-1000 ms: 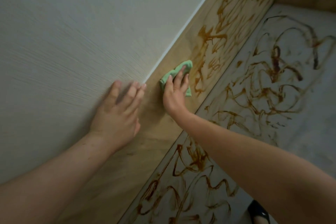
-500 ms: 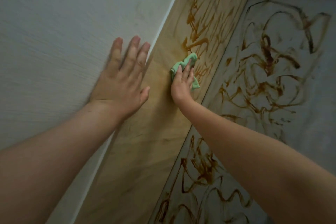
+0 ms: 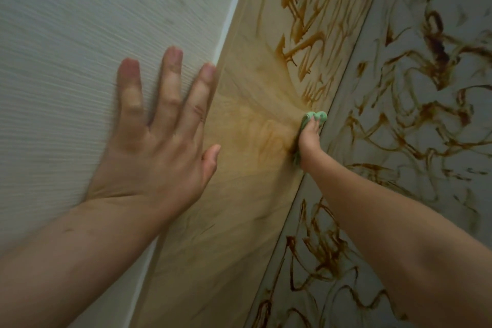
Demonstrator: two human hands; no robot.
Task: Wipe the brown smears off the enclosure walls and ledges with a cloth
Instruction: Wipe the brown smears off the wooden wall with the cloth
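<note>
The left hand (image 3: 159, 146) lies flat on a pale ribbed surface (image 3: 66, 61) that fills the left of the scene. Its fingers are straight and spread, holding nothing, and its thumb reaches right past a thin white strip (image 3: 234, 8) toward the tan wall panel (image 3: 239, 208). This panel runs as a slanted band from the near middle to the far right. The green cloth (image 3: 318, 115) is on the tan wall panel's right edge, just beside the seam where it meets a grey panel (image 3: 372, 104). The right hand (image 3: 308, 141) presses it against the wood there. The fingers (image 3: 311, 125) lie stretched over the cloth rather than clenched round it, the thumb is hidden, and bunched folds show beyond the fingertips, with a sliver of cloth under the wrist. Left of the cloth the wood carries a faint orange haze, blurred and streaked. Farther along the tan wall panel, beyond the cloth, thick brown smears (image 3: 306, 42) stand in short strokes and drips. They are scribbles, and none can be read as a letter or word. The grey panel on the right is covered with darker loops and swirls (image 3: 436, 42) of the same brown, both far of the right forearm and near it. Both forearms come in bare from the near edge, the left one low on the left and the right one crossing the grey panel.
</note>
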